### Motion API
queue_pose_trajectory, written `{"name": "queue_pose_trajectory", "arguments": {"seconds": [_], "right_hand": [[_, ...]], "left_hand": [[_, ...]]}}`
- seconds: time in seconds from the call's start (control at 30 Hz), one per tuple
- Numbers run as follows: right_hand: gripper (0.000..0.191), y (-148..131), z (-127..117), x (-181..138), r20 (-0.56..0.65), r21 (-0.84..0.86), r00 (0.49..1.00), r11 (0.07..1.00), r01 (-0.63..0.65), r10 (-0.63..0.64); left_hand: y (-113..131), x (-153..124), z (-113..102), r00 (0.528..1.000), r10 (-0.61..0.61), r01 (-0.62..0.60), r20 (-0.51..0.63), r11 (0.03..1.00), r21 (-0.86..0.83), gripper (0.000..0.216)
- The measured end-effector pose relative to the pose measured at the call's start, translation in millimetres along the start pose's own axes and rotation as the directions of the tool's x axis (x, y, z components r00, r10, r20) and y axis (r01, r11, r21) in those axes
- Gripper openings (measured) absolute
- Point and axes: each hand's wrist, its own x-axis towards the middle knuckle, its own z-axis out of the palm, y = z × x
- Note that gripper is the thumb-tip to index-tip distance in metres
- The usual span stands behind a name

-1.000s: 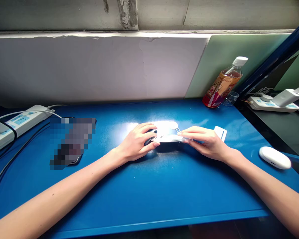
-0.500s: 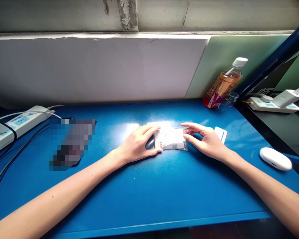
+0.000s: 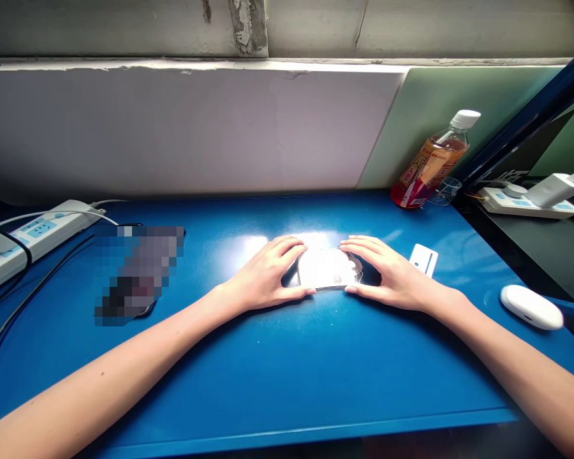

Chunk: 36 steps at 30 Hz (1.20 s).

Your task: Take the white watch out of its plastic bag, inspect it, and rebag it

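Note:
A small clear plastic packet (image 3: pixel 326 269) with a white printed label lies on the blue table (image 3: pixel 287 357), in a patch of glare. My left hand (image 3: pixel 268 277) cups its left end, fingers curled over a dark object under the palm. My right hand (image 3: pixel 387 274) grips the packet's right end between thumb and fingers. Both hands rest on the table top.
A white card (image 3: pixel 423 259) lies right of my right hand and a white oval case (image 3: pixel 530 307) farther right. A tea bottle (image 3: pixel 433 162) leans at the back right. Power strips sit far left (image 3: pixel 38 233) and far right (image 3: pixel 526 199). A blurred-out object (image 3: pixel 136 271) lies left.
The packet, held edge-on a second ago, has been turned label-up and laid flat. My right hand has closed in on its right end; my left hand barely moved.

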Motion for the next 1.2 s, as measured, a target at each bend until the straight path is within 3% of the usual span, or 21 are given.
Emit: {"name": "queue_pose_trajectory", "arguments": {"seconds": [0.3,0.77,1.0,1.2], "right_hand": [[0.069,-1.0,-2.7,2.3,0.007,0.041,0.999,0.999,-0.035,0.034],[0.072,1.0,-1.8,1.2,-0.009,0.086,0.999,0.995,-0.045,0.046],[0.072,1.5,-2.5,1.3,0.014,0.050,0.999,0.998,-0.035,0.035],[0.084,3.3,-3.5,-1.3,0.027,-0.025,0.999,0.999,-0.035,0.035]], "left_hand": [[-2.6,-0.4,2.0,0.999,-0.008,0.010,-0.036,0.999,0.034,0.088],[-0.3,-0.3,2.1,0.998,-0.064,0.065,-0.028,0.997,0.032,0.084],[0.5,0.8,1.2,0.995,-0.092,0.094,-0.041,0.994,0.050,0.094],[0.3,0.7,1.2,0.995,-0.091,0.093,-0.037,0.994,0.054,0.089]]}}
